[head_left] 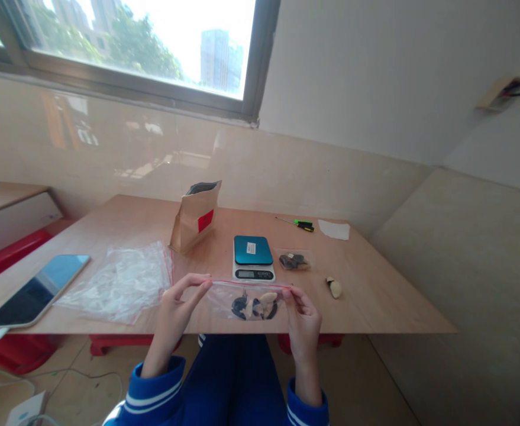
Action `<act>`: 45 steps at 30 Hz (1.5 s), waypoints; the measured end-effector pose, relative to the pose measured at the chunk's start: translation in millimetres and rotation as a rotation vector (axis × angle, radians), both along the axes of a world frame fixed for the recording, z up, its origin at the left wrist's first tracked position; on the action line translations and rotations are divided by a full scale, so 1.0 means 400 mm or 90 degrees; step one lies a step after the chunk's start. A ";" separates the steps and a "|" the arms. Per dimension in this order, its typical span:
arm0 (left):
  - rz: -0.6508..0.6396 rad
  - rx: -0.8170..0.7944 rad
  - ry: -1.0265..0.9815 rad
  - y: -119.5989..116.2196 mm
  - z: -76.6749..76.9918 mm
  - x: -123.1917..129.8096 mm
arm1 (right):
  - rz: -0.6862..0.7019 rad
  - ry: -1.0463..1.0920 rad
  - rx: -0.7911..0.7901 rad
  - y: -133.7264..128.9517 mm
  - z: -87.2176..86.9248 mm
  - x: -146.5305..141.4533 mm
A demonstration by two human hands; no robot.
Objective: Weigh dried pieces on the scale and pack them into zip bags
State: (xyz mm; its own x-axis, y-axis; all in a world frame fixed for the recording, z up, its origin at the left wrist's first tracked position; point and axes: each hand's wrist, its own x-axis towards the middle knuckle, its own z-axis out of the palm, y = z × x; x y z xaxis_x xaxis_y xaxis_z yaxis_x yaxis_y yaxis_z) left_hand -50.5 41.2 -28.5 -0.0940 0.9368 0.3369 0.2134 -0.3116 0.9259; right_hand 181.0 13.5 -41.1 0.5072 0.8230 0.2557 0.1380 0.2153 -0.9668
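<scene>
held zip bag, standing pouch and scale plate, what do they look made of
Held zip bag: clear, smooth-looking plastic film; dark and pale pieces show through. Standing pouch: apparently matte kraft paper, perhaps foil-lined, given its brown outside and grey inside. Scale plate: probably metal, from its smooth blue sheen.

At the near edge of the table (388, 307), the left hand (176, 305) and the right hand (304, 322) are held apart, each drawn into a thumb-and-finger pinch, while the wrists (154, 353) are extended bare from blue cuffs (157, 384).
</scene>
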 end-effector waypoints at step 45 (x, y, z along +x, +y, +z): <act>0.037 -0.042 -0.244 0.008 -0.020 0.083 | 0.076 0.147 -0.053 0.022 -0.015 -0.035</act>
